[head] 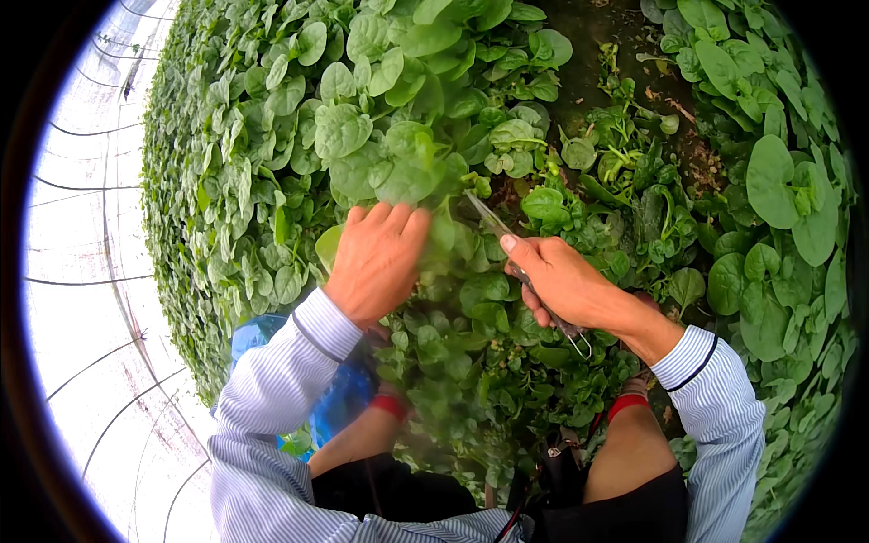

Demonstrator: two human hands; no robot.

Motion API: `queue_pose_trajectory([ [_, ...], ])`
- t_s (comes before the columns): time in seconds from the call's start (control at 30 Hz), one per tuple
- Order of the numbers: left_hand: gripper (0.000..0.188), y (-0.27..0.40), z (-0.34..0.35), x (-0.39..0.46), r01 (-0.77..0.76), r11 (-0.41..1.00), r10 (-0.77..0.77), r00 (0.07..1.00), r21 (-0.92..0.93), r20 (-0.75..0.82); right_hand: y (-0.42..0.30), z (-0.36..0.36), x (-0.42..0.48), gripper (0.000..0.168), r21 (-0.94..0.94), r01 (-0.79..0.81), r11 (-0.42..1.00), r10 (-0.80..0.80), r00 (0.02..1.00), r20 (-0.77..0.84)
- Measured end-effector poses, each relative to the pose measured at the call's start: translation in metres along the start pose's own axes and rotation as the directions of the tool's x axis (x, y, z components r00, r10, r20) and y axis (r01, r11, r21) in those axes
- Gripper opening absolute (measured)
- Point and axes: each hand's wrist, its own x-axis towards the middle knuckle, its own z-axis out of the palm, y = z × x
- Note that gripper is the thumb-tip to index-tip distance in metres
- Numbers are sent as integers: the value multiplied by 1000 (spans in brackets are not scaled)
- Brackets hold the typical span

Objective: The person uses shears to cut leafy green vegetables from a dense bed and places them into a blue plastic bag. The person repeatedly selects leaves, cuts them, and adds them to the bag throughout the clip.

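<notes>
My left hand point(377, 261) is curled, knuckles up, around leafy green shoots point(407, 159). Its palm is hidden, and a pale leaf point(328, 246) pokes out on its left side. My right hand point(560, 278) grips a pair of slim pruning snips point(490, 216), thumb along the upper part. The narrow blades look closed and point up and left, to the right of the left hand's shoots and apart from my left fingers. A wire loop point(582, 345) sticks out at the handle end.
Dense broad-leaved plants point(237, 149) fill the left, and another row point(781, 203) stands on the right. Bare soil point(590, 41) with plant debris runs between. A blue plastic bag point(346, 397) lies by my left leg. White greenhouse film point(81, 237) with dark hoops rises at far left.
</notes>
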Motion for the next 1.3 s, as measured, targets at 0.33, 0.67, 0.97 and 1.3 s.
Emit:
queue_pose_trajectory([
  [0.33,69,8,-26,-42,-94,992,82,986,-80,-142,13,-19,8,74,413,-153,898,104,985,138],
  [0.67,54,16,-13,-44,-144,984,127,978,-101,-164,23,-15,14,72,453,-162,877,89,980,177],
  [0.97,53,21,-15,-40,-146,983,129,980,-109,-152,8,-23,33,69,560,-167,811,70,979,191],
  [1.3,57,21,-10,-45,-129,983,115,987,-127,-113,26,-37,44,71,842,-213,495,-35,964,265],
])
